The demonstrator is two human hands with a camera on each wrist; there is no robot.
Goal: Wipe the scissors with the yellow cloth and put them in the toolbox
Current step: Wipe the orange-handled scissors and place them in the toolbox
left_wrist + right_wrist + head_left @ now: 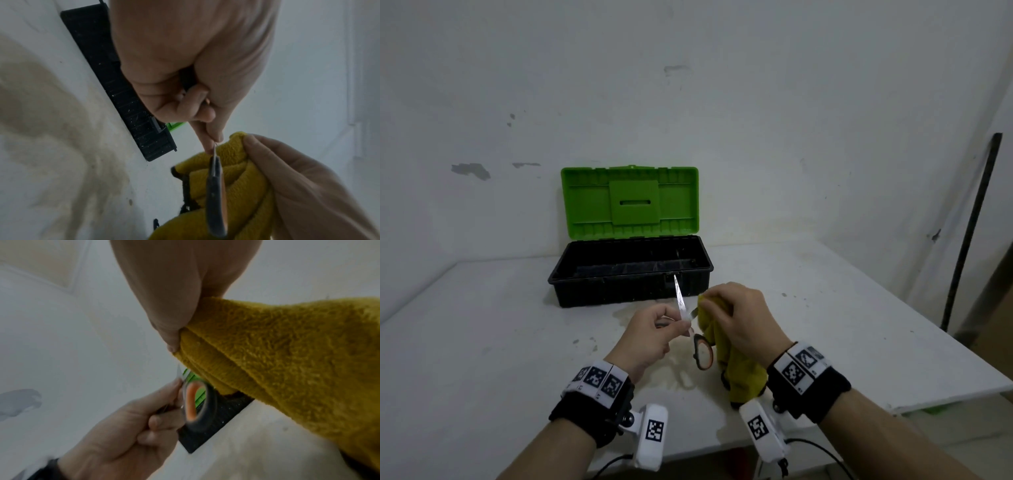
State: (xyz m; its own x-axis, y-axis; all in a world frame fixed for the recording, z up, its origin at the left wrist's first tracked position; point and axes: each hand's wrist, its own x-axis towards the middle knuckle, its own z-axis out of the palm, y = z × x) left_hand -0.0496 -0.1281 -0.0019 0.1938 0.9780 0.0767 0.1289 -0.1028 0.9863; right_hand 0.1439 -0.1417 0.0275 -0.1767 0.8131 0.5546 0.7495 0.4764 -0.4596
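Note:
My left hand (659,330) grips the scissors (681,301) near the pivot, held above the table with the blades spread. One blade points up toward the toolbox. The black and orange handle loop (703,353) hangs below. My right hand (736,317) clutches the bunched yellow cloth (739,370) and holds it round the other blade, whose tip is hidden in the cloth. In the left wrist view the scissors (214,186) lie against the cloth (238,178). The right wrist view shows the cloth (277,353) and the handle loop (197,405). The toolbox (630,270) stands open behind the hands, black tray empty, green lid (630,202) upright.
The white table (482,325) carries brownish stains under the hands and meets a white wall at the back. Its right edge (928,342) drops off near a dark upright pole (972,226). Wrist bands with markers and camera cables sit on both forearms.

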